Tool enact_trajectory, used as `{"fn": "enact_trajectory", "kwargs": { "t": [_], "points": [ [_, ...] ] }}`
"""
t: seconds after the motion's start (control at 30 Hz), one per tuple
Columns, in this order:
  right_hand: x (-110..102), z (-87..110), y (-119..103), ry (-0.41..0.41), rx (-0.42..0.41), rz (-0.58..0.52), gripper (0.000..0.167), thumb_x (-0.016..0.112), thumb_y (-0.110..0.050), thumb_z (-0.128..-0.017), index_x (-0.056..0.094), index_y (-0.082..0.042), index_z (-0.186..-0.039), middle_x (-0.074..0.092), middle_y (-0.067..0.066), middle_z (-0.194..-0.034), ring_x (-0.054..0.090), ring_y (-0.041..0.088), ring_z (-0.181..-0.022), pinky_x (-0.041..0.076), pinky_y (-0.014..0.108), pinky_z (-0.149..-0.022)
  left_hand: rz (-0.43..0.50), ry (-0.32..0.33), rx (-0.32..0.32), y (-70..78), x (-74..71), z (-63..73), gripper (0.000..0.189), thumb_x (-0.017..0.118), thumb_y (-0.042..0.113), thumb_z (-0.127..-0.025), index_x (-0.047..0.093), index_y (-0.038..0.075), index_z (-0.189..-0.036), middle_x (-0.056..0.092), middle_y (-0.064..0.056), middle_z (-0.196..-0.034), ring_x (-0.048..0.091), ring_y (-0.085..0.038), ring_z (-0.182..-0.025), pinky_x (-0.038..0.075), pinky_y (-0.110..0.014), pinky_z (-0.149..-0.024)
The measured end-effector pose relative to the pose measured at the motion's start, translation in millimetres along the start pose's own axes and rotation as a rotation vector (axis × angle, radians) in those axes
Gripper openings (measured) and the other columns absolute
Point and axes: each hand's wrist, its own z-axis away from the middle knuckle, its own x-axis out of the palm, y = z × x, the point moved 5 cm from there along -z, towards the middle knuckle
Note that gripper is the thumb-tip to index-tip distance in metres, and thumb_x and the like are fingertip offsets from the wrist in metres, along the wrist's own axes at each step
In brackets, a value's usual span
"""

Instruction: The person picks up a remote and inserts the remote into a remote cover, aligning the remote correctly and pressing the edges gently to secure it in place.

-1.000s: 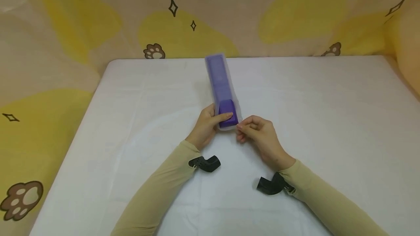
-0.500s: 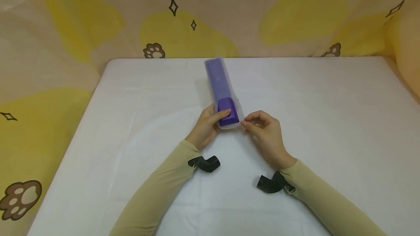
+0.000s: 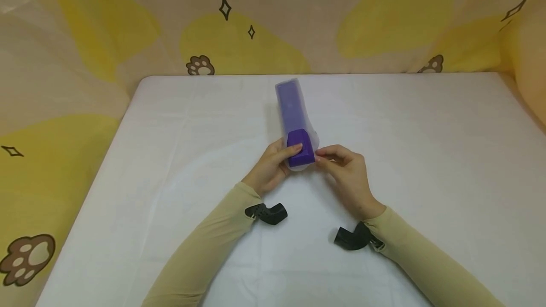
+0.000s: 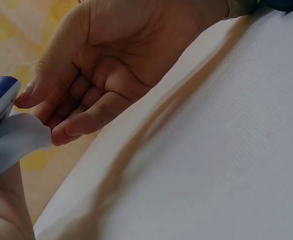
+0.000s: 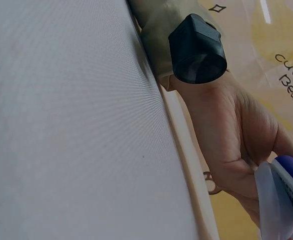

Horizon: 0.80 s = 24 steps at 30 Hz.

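A long purple object (image 3: 293, 110) lies inside a translucent, soft-looking sleeve (image 3: 314, 137); what it is, I cannot tell. Its near end is a bare, darker purple part (image 3: 304, 156) with a pale side edge in both wrist views. My left hand (image 3: 268, 165) holds this near end, thumb on top and fingers underneath. At the near right corner my right hand (image 3: 347, 172) holds the sleeve's edge between thumb and fingertips. In the left wrist view the right hand (image 4: 96, 75) meets the sleeve's curled lip (image 4: 29, 137). The right wrist view crops much of the object.
A white-covered table (image 3: 426, 169) spreads beneath both hands. Behind it hangs a yellow and beige patterned cloth (image 3: 273, 13). Black camera mounts sit on the left sleeve (image 3: 209, 245) and the right sleeve (image 3: 431, 255).
The object's far end has dropped and swung slightly right. At its right side the translucent sleeve now bulges outward. My right fingertips have shifted right and slightly up along the corner.
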Motion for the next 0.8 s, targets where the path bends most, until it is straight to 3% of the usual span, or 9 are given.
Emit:
{"fn": "enact_trajectory", "kwargs": {
  "t": [0.2, 0.4, 0.57, 0.8],
  "points": [
    [-0.6, 0.1, -1.1, 0.017, -0.028, -0.007, 0.013, 0.067, 0.003, -0.084, 0.067, 0.01, -0.094, 0.067, 0.0, -0.087, 0.064, 0.012, -0.083, 0.053, 0.022, -0.075, 0.001, -0.03, -0.012, -1.8, 2.7, 0.1, 0.048, 0.036, 0.0, -0.097, 0.023, -0.007, -0.143, 0.032, -0.03, -0.143, 0.057, -0.016, -0.106, 0.046, -0.033, -0.095],
    [-0.7, -0.4, -5.8, 0.023, -0.134, 0.031, 0.009, 0.066, 0.003, -0.085, 0.069, 0.009, -0.092, 0.067, 0.009, -0.087, 0.061, 0.013, -0.085, 0.052, 0.023, -0.079, 0.021, -0.025, -0.012, -2.7, 2.9, 0.2, 0.046, 0.036, 0.001, -0.098, 0.025, -0.007, -0.142, 0.041, -0.026, -0.136, 0.059, -0.015, -0.101, 0.048, -0.03, -0.09],
    [-0.9, 0.2, -7.5, 0.038, -0.198, 0.067, 0.006, 0.065, 0.006, -0.084, 0.07, 0.007, -0.088, 0.066, 0.005, -0.084, 0.06, 0.011, -0.081, 0.051, 0.021, -0.076, 0.018, -0.017, -0.024, -3.0, 3.2, 0.6, 0.046, 0.037, 0.001, -0.098, 0.025, -0.008, -0.141, 0.046, -0.023, -0.131, 0.06, -0.015, -0.101, 0.048, -0.03, -0.09],
    [-0.5, 0.1, -6.0, 0.047, -0.159, 0.138, 0.006, 0.063, 0.008, -0.084, 0.067, 0.004, -0.081, 0.063, 0.008, -0.08, 0.054, 0.01, -0.07, 0.045, 0.017, -0.061, -0.036, 0.016, -0.033, -3.7, 1.1, -0.1, 0.047, 0.041, 0.001, -0.097, 0.028, -0.007, -0.141, 0.039, -0.029, -0.139, 0.058, -0.017, -0.105, 0.043, -0.037, -0.099]
  ]
}}
